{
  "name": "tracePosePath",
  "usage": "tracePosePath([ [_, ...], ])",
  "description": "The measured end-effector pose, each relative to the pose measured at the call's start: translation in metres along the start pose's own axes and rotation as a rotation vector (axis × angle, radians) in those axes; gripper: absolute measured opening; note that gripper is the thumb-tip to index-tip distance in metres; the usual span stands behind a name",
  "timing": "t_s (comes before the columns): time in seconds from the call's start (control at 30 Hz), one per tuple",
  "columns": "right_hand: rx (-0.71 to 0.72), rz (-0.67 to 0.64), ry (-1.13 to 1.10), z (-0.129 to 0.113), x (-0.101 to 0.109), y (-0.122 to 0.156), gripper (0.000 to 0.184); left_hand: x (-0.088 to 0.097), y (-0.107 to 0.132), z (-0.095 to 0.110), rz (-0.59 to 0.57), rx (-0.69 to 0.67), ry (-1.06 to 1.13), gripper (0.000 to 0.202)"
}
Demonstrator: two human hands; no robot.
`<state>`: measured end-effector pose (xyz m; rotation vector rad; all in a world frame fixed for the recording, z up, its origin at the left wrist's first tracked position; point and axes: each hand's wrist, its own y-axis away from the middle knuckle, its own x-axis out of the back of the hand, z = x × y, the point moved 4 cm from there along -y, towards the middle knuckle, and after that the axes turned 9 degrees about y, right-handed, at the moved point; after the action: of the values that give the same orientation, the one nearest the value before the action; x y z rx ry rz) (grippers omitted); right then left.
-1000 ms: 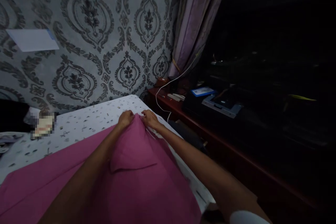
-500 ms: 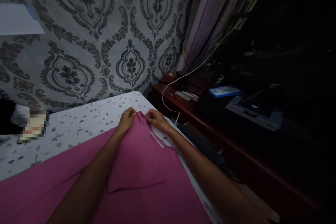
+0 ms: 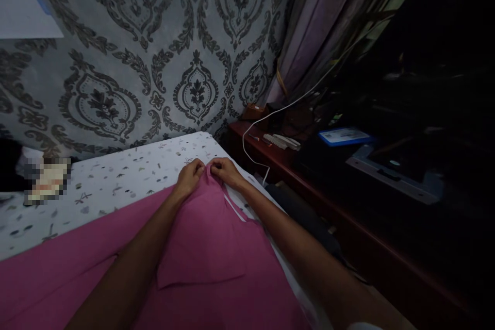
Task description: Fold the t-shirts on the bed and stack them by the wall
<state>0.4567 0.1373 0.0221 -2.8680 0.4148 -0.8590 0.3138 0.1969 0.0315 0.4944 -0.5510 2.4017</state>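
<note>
Fingers (image 3: 199, 166) of the left hand (image 3: 187, 178) and right hand (image 3: 229, 171) pinch the gathered tip of the pink cloth (image 3: 204, 247), which lies spread over the white printed sheet (image 3: 139, 170), toward the sheet's far end.

Pink cloth (image 3: 203, 247) lies across what is probably a bed (image 3: 133, 170)

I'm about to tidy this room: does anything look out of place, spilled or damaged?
The white cord loops slackly by the dark red desk, which looks untidy. The pink cloth peaks where the left hand and right hand pinch it. No spill or damage shows, though the right side is very dark.
</note>
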Motion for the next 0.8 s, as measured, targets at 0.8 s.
tracePosePath([
  [0.8,-0.073,-0.236,-0.126,0.002,0.017,0.005,0.049,-0.005,0.007,0.016,-0.112,0.057,-0.445,0.026],
])
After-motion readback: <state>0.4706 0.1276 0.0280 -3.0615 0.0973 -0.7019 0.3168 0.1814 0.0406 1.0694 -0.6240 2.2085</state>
